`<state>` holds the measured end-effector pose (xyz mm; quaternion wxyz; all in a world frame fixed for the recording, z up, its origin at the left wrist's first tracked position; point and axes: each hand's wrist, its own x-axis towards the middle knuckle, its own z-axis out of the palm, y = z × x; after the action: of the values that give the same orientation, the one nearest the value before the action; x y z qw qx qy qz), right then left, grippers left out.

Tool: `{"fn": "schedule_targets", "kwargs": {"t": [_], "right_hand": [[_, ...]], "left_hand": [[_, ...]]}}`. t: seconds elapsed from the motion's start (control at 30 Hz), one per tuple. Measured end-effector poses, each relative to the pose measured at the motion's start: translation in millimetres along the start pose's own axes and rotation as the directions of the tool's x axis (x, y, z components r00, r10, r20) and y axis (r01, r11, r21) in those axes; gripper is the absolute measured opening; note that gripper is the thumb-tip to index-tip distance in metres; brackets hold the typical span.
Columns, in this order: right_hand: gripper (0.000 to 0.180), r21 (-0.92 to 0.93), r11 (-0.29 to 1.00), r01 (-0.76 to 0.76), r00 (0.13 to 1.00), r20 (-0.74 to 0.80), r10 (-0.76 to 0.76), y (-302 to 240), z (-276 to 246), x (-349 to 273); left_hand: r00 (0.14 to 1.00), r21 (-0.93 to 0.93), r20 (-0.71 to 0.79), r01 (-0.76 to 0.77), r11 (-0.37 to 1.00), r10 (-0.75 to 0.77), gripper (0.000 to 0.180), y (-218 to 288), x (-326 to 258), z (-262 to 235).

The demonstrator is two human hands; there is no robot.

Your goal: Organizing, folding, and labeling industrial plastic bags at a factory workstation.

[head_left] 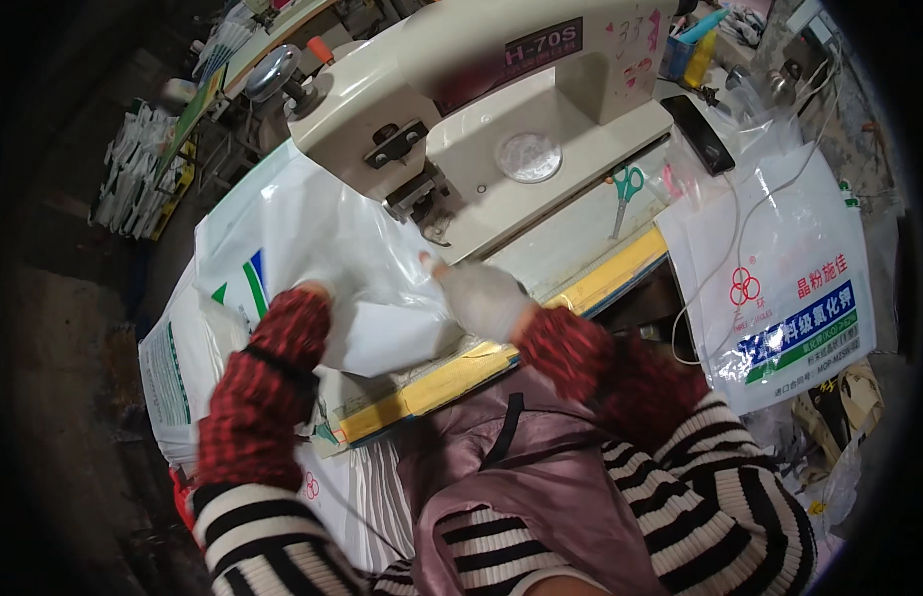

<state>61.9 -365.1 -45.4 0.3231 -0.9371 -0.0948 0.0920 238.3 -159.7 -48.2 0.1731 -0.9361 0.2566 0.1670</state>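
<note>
A white woven plastic bag (pixel 312 223) with green and blue print lies under the head of a cream industrial sewing machine (pixel 382 94). Its right edge runs close to the presser foot (pixel 419 194). My right hand (pixel 481 298), in a pale glove with a bare fingertip showing, is closed on the bag's right edge, just in front of the foot. On the left, my left hand (pixel 320 288) reaches onto the bag's printed side. Its fingers are hidden by the red checked sleeve cover and the bag's folds.
Green-handled scissors (pixel 625 194) and a black phone (pixel 695 134) lie on the machine bed's right side. A printed white bag (pixel 779 268) hangs at the right with a cord over it. Yellow edging (pixel 431 390) lines the table front; stacked bags (pixel 367 497) stand below.
</note>
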Motion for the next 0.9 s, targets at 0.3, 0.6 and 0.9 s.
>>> {"fn": "schedule_targets", "kwargs": {"t": [0.3, 0.6, 0.9], "right_hand": [[0.077, 0.714, 0.680, -0.170, 0.977, 0.211, 0.022, 20.5, -4.1, 18.1], [0.075, -0.025, 0.985, 0.170, 0.983, -0.068, -0.172, 16.2, 23.8, 11.7], [0.043, 0.168, 0.985, 0.038, 0.999, 0.023, -0.042, 17.7, -10.2, -11.6]], "left_hand": [[0.932, -0.078, 0.245, -0.255, 0.964, 0.267, 0.029, 58.2, -171.6, 20.1], [0.760, -0.623, 0.234, -0.362, 0.694, 0.607, 0.027, 117.7, -172.7, -1.4], [0.501, 0.401, 0.003, -0.794, 0.458, 0.866, 0.018, 192.1, -203.4, -69.8]]}}
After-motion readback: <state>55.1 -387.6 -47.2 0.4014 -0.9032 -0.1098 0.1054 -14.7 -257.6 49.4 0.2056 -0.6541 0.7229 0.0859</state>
